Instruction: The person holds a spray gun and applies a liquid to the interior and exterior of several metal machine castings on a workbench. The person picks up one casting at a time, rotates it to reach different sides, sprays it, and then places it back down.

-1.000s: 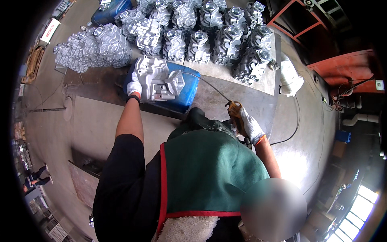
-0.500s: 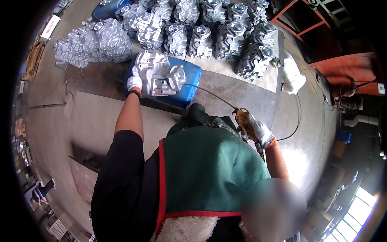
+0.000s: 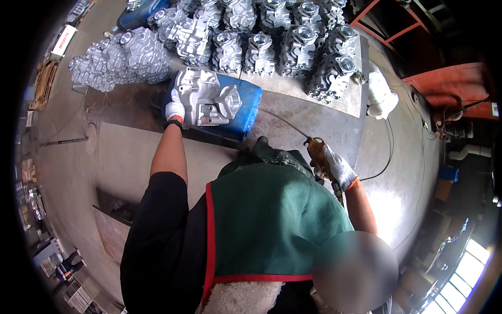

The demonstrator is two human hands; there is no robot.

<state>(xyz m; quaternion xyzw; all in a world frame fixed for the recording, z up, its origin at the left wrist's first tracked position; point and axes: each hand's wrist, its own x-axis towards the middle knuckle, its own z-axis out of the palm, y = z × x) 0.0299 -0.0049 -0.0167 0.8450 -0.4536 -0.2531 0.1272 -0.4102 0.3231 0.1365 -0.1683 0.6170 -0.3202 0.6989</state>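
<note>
A silvery cast-metal housing (image 3: 197,94) rests on a blue plastic drum (image 3: 250,104) lying on the bench. My left hand (image 3: 175,107), in a white knitted glove, grips the housing's left edge; some of its fingers are hidden. At the right, my gloved right hand (image 3: 339,168) is wrapped round a yellow air blow gun (image 3: 317,152). From the gun a long thin nozzle pipe (image 3: 285,121) reaches left toward the round flanged opening of the housing. Its tip appears just outside that opening, over the drum.
Rows of similar castings (image 3: 260,55) stand along the far side of the bench (image 3: 298,112), with a heap of castings (image 3: 123,57) at far left. A white bundle (image 3: 380,94) sits at the right corner. A dark hose (image 3: 388,162) loops across the floor.
The nozzle tip has shifted right, away from the housing's flanged opening. My left hand still grips the housing. A distant person at lower left has moved.
</note>
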